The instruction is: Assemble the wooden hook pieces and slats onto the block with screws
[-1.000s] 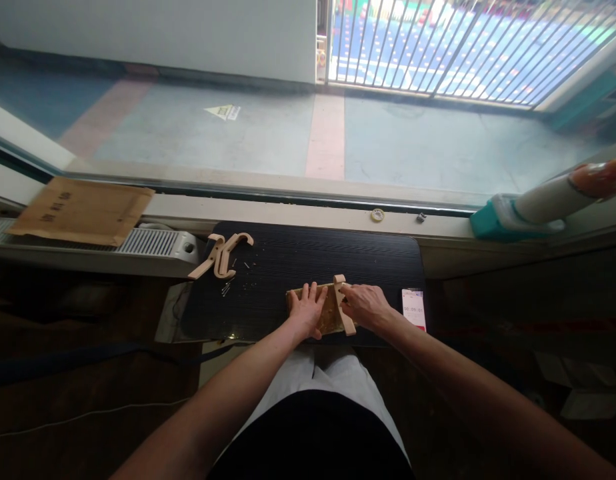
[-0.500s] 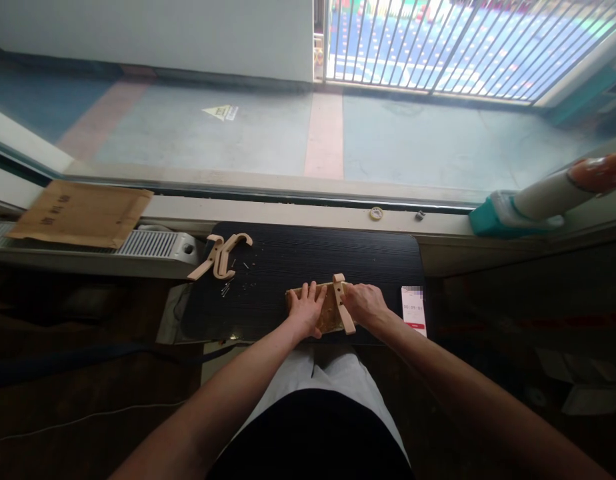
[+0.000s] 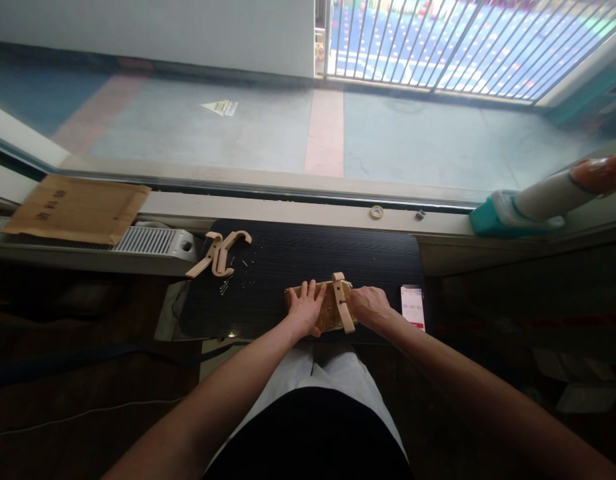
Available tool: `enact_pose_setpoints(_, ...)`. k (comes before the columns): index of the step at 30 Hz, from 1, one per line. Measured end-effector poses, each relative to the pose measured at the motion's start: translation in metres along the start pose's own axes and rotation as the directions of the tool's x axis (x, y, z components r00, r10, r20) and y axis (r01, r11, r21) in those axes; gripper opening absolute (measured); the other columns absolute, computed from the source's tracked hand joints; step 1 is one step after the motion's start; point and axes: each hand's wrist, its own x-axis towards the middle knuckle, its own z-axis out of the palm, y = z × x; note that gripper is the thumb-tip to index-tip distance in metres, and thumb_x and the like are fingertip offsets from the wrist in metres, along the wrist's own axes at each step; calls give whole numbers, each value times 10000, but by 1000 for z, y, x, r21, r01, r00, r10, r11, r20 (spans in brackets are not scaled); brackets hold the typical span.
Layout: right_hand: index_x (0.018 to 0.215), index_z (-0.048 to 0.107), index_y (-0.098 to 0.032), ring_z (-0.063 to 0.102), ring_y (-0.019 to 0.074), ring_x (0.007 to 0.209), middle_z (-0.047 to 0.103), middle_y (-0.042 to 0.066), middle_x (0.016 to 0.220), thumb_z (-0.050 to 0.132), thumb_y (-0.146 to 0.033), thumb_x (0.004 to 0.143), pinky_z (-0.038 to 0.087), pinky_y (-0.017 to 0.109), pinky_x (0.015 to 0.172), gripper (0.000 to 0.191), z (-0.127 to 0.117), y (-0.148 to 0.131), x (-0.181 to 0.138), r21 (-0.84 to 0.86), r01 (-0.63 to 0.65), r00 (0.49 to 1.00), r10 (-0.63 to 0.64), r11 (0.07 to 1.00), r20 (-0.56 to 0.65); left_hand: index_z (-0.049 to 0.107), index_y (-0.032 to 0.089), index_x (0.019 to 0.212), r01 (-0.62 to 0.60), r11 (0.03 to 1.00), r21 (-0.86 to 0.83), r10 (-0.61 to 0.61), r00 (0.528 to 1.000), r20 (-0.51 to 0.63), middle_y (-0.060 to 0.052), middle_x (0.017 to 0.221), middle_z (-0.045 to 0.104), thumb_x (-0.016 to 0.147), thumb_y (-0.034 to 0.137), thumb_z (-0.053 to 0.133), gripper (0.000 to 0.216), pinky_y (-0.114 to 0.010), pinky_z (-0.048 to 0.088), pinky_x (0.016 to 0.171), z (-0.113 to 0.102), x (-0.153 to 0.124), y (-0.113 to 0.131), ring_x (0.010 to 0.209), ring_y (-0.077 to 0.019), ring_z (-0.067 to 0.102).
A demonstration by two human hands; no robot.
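A brown, worn wooden board lies near the front edge of the dark table. My left hand presses flat on its left part, fingers spread. Across the board's right end rests a pale wooden hook, curved at its far end, with a dark hole or screw head in its shank. Just right of this hook, my right hand is closed, knuckles up; whatever its fingers grip is hidden. Further left on the table are more wooden hooks, with several small screws beside them.
A phone showing a timer lies at the table's right edge. Behind the table, a roll of tape and a small grey object sit on the windowsill. A brown envelope covers part of the radiator at left.
My right hand has shifted slightly right, away from the hook's shank, and a dark spot now shows at its lower hole. My left hand stays on the board.
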Motion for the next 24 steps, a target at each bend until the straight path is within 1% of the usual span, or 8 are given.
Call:
enact_pose_setpoints(3,917,683,-149,667,219,836,705,131,880,412,-176,876,491,276,683,275,-7,-1,-4,-27,74,997,-74,997,5,8,161,1454,0,1000,-3,0,1000,3,-221,1505,15,463,478,794,1304,-649,158,998,0,-1,-1,1360,-429,20)
enact_pose_setpoints(7,896,689,-100,658,245,853,700,157,873,432,-77,833,489,295,690,266,-15,-7,-6,-118,256,966,-256,959,19,7,153,1454,1,1000,-6,-1,1000,4,-224,1504,16,461,478,796,1309,-647,155,1003,0,-2,0,1363,-419,32)
enact_pose_setpoints(9,884,694,-82,654,246,859,697,166,867,428,-48,817,483,288,698,276,-14,-7,-3,-128,300,954,-301,945,16,9,151,1454,1,1000,-6,-1,1000,-3,-224,1504,14,462,479,796,1307,-651,154,1002,-1,-1,0,1365,-413,37)
enact_pose_setpoints(11,884,698,-95,654,241,858,699,160,864,438,-68,816,478,282,703,270,-8,-5,0,-98,268,963,-269,959,2,7,148,1453,2,1000,-5,-2,1000,-7,-225,1503,13,458,476,799,1313,-655,154,999,-1,-1,1,1364,-412,40)
enact_pose_setpoints(15,896,703,-154,658,225,861,703,142,887,431,-223,864,480,270,694,282,4,1,5,36,-14,1000,13,999,19,16,143,1453,7,1000,-6,-7,1000,6,-221,1504,14,452,475,803,1316,-656,154,999,-2,-1,1,1362,-419,43)
enact_pose_setpoints(17,904,703,-163,657,216,874,701,143,903,399,-273,886,481,260,696,323,5,2,5,69,-86,996,84,994,27,18,146,1454,8,1000,-10,-7,1000,12,-219,1505,12,449,478,804,1318,-654,150,1002,-2,-2,1,1363,-417,41)
enact_pose_setpoints(20,956,683,-154,656,224,880,701,136,908,457,-248,854,485,267,700,265,0,-3,1,47,-37,999,36,998,11,12,156,1454,6,1000,-17,-6,1000,1,-216,1506,14,446,473,806,1322,-649,151,1005,-2,-2,0,1364,-416,32)
enact_pose_setpoints(24,980,666,-103,659,239,850,698,151,887,429,-76,823,491,294,688,285,-9,-15,-4,-61,175,984,-177,983,-18,13,160,1454,8,1000,-16,-8,1000,2,-219,1505,13,451,474,803,1315,-650,150,1004,0,-1,0,1362,-424,26)
